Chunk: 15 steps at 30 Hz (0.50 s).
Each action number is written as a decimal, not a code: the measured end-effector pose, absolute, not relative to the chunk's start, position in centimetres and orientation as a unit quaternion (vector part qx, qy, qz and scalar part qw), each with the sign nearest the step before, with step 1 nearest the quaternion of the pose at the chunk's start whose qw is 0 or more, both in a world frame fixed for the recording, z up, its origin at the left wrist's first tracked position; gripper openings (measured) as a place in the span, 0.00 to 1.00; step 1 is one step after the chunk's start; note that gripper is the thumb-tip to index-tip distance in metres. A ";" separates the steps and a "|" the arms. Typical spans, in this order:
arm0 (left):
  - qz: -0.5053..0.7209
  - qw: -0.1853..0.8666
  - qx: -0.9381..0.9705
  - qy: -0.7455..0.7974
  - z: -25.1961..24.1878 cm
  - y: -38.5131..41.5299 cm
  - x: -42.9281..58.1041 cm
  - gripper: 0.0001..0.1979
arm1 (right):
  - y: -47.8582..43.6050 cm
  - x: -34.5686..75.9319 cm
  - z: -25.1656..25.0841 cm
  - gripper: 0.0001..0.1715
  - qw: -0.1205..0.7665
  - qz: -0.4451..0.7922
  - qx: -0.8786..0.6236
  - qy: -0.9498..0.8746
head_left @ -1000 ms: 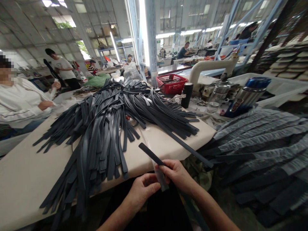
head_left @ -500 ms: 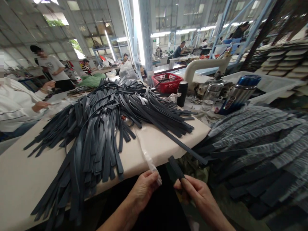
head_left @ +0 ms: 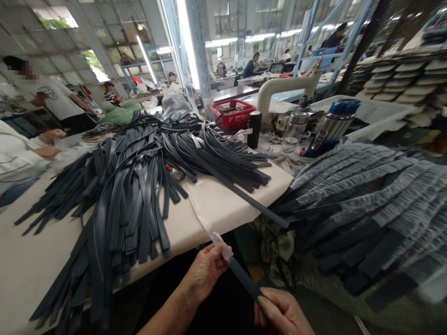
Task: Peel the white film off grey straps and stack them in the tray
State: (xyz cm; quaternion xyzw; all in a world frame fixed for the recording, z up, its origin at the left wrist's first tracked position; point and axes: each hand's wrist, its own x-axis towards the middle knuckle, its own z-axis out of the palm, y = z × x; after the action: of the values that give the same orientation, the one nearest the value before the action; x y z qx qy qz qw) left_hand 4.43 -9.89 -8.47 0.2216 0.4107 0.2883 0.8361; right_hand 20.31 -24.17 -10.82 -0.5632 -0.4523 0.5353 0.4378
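Observation:
My left hand (head_left: 211,267) pinches the near end of a long, clear plastic sleeve (head_left: 200,214), which trails back onto the table. A dark grey strap (head_left: 244,279) is gripped by my right hand (head_left: 279,309) below and to the right. Its tip meets the mouth of the sleeve at my left fingertips; whether it is inside I cannot tell. A large heap of similar dark straps (head_left: 129,186) covers much of the cream-covered table (head_left: 209,200). To the right hang several straps wrapped in clear plastic (head_left: 377,195).
Behind the heap stand a red basket (head_left: 232,114), a black bottle (head_left: 254,130), a glass jar (head_left: 295,130) and a blue-topped flask (head_left: 333,125) beside a beige machine arm (head_left: 282,88). A person in white (head_left: 21,153) sits at the left, another person stands behind.
My right hand has moved down and left, bringing the strap's tip to the sleeve end in my left hand. The camera view has shifted slightly to the right.

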 end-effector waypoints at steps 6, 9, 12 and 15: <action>0.290 0.832 0.213 0.422 -7.5 -10.0 4.5 0.20 | -23.4 20.4 -10.5 0.37 0.413 0.548 -0.589 -0.426; 0.288 0.830 0.221 0.423 -7.7 -10.1 4.5 0.20 | -23.3 20.4 -10.4 0.36 0.399 0.535 -0.606 -0.433; 0.293 0.819 0.244 0.429 -8.2 -10.1 4.4 0.18 | -22.7 20.1 -10.0 0.33 0.390 0.509 -0.626 -0.444; 0.310 0.800 0.268 0.438 -8.2 -10.0 4.3 0.18 | -21.3 19.6 -9.4 0.29 0.387 0.452 -0.647 -0.477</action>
State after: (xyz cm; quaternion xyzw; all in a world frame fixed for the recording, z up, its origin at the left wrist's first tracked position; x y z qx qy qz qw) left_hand 4.33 -9.95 -8.17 0.2679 0.4381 0.3096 0.8003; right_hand 19.64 -21.34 -9.37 -0.6467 -0.4770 0.4523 0.3870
